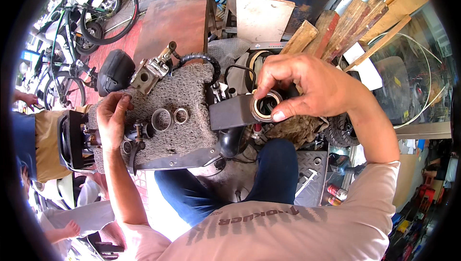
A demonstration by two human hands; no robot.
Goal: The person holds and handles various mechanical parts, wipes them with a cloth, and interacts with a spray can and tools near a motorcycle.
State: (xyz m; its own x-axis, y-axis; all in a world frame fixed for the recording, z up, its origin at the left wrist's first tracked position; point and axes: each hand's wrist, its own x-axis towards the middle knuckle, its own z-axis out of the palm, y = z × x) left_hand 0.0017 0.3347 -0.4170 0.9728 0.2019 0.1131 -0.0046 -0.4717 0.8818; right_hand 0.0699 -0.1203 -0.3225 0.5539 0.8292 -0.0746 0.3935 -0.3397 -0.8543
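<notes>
My right hand (305,88) pinches a shiny metal ring (258,115) between thumb and fingers. The ring overlaps the end of a dark box-shaped metal piece (231,113); whether they touch, I cannot tell. Over the left part of a grey looped mat (192,136), my left hand (111,119) has thumb and forefinger together; anything between them is hidden. A larger ring (155,122) and a smaller ring (175,118) lie on the mat. Right of my left hand sits a small dark clamp-like part (139,131). A metal bracket-like part (146,76) rests at the mat's far edge.
A black case (115,72) stands beside the bracket. Wooden boards (353,21) lean at the far right. Calipers (306,182) lie on a metal plate (312,160) by my right knee. Bicycles (67,35) and other people (48,141) are at the left.
</notes>
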